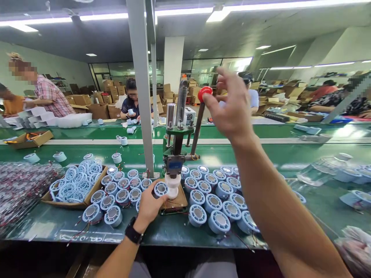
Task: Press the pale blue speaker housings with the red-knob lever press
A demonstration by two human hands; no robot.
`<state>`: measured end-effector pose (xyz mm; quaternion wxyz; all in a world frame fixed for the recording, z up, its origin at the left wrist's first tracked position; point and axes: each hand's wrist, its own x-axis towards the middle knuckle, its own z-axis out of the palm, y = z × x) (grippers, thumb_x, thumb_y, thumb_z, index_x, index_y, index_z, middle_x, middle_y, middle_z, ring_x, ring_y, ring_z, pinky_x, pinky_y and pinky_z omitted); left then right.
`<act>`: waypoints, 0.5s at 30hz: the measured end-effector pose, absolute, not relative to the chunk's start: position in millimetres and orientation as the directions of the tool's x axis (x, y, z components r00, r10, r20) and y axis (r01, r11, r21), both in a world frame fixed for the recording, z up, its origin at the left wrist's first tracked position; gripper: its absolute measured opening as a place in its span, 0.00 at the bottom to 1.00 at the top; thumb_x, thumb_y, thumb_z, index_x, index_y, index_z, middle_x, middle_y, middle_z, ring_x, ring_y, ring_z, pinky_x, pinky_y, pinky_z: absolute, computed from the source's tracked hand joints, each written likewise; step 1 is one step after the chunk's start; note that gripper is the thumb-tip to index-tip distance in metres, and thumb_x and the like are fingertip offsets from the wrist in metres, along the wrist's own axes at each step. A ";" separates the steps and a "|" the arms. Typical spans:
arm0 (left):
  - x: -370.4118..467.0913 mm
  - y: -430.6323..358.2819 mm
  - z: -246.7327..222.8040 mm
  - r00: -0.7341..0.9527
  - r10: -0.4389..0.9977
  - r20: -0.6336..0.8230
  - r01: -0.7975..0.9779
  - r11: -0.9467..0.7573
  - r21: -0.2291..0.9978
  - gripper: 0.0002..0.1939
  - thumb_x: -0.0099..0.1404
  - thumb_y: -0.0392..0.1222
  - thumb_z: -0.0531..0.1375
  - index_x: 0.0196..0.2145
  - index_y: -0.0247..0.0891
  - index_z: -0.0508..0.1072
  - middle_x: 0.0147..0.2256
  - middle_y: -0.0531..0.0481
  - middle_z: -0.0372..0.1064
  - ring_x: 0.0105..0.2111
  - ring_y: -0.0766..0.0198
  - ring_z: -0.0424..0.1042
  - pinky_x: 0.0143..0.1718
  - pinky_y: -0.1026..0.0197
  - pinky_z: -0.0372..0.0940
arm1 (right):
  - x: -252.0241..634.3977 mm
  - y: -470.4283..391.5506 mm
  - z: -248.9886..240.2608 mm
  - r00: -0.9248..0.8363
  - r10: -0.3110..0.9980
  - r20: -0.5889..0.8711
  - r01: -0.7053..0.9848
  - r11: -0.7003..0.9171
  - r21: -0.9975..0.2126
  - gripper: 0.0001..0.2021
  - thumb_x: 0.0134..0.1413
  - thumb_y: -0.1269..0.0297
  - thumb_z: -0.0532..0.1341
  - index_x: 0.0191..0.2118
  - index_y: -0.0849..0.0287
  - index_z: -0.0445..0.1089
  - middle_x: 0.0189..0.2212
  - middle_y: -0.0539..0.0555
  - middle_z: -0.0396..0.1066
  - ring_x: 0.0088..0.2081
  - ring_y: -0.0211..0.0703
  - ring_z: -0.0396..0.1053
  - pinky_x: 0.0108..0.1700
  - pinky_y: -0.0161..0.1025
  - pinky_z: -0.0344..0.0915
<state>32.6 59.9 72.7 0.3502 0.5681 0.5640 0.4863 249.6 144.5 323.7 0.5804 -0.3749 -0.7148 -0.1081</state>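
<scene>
One hand press [174, 164] on the green counter [162, 233], with one lever [197, 129] and one red knob [204, 93]. Just left of the press's white nose [173, 180], one light-blue round housing [160, 188], held in the left hand [149, 206], thumb and fingers closed around its side. Roughly fifteen matching housings [122, 196] clustered left of the press, about eighteen right of it, some covered by the right forearm [269, 204]; farther left, one carton [96, 188] of light-blue rings [81, 177], too overlapped to count. Held housing: short and cylindrical, with a grey metal disc [161, 187] set in a slotted rim. Disc face up, tipped somewhat toward the camera; central axis near upright. Right hand [232, 106] above and right of the press, loosely open and partly blurred, thumb at the knob, fingers raised. Lever's long axis steep, top leaning right.
</scene>
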 end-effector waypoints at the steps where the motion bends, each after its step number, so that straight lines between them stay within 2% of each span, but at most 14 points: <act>1: 37.2 71.7 73.2 -0.081 0.983 0.166 0.283 -0.137 0.949 0.26 0.52 0.36 0.68 0.50 0.36 0.74 0.46 0.44 0.78 0.47 0.51 0.76 0.54 0.47 0.67 | 243.9 162.7 335.9 0.000 0.472 0.882 0.592 0.711 -0.381 0.20 0.64 0.65 0.56 0.57 0.71 0.65 0.43 0.57 0.73 0.43 0.37 0.74 0.44 0.39 0.71; 4: 51.5 97.0 66.1 0.002 0.983 0.184 0.231 -0.179 0.956 0.26 0.50 0.34 0.70 0.48 0.34 0.75 0.45 0.43 0.78 0.45 0.52 0.77 0.51 0.51 0.69 | 225.2 200.0 343.7 0.052 0.607 0.793 0.380 0.722 -0.578 0.16 0.66 0.70 0.48 0.43 0.72 0.71 0.24 0.47 0.69 0.21 0.27 0.68 0.28 0.27 0.66; 7: 57.8 105.2 57.0 0.054 0.980 0.191 0.195 -0.198 0.961 0.25 0.50 0.33 0.71 0.48 0.34 0.75 0.45 0.42 0.78 0.45 0.52 0.77 0.51 0.51 0.69 | 215.6 210.7 343.9 0.091 0.631 0.770 0.310 0.717 -0.624 0.15 0.65 0.73 0.48 0.35 0.71 0.71 0.19 0.44 0.65 0.16 0.25 0.63 0.25 0.25 0.61; 9: 57.2 103.4 52.8 0.072 0.980 0.188 0.182 -0.198 0.963 0.26 0.52 0.33 0.70 0.49 0.34 0.74 0.47 0.42 0.77 0.46 0.52 0.76 0.53 0.50 0.68 | 216.8 200.3 350.2 0.125 0.663 0.738 0.338 0.671 -0.660 0.15 0.65 0.73 0.48 0.37 0.70 0.71 0.21 0.45 0.66 0.17 0.25 0.64 0.27 0.27 0.63; 11: 55.9 99.4 49.7 0.072 0.979 0.189 0.175 -0.198 0.964 0.30 0.52 0.32 0.69 0.54 0.35 0.71 0.51 0.41 0.75 0.51 0.51 0.74 0.57 0.48 0.65 | 222.7 170.1 349.7 0.135 0.670 0.730 0.371 0.649 -0.664 0.15 0.65 0.74 0.47 0.40 0.70 0.71 0.26 0.48 0.69 0.21 0.27 0.67 0.31 0.30 0.66; 13: 55.6 95.8 46.4 0.055 0.980 0.190 0.172 -0.197 0.965 0.37 0.50 0.30 0.69 0.59 0.37 0.67 0.56 0.42 0.71 0.56 0.50 0.70 0.61 0.45 0.60 | 229.9 118.1 324.8 0.113 0.594 0.796 0.416 0.700 -0.581 0.14 0.64 0.71 0.50 0.41 0.65 0.73 0.32 0.52 0.73 0.29 0.33 0.73 0.37 0.37 0.70; 14: 56.0 94.6 44.6 0.043 0.981 0.191 0.171 -0.196 0.966 0.41 0.50 0.29 0.69 0.60 0.38 0.65 0.58 0.42 0.70 0.58 0.49 0.68 0.62 0.44 0.58 | 232.8 86.1 299.8 0.078 0.513 0.855 0.426 0.759 -0.493 0.13 0.63 0.69 0.52 0.40 0.61 0.75 0.34 0.54 0.74 0.35 0.38 0.75 0.41 0.42 0.72; 15: 56.7 93.8 42.5 0.030 0.981 0.190 0.170 -0.192 0.966 0.43 0.49 0.29 0.69 0.62 0.39 0.63 0.59 0.41 0.68 0.59 0.49 0.66 0.63 0.44 0.57 | 235.1 52.8 267.0 0.124 0.464 0.877 0.515 0.726 -0.457 0.10 0.63 0.64 0.56 0.40 0.53 0.76 0.37 0.54 0.75 0.40 0.45 0.75 0.44 0.48 0.72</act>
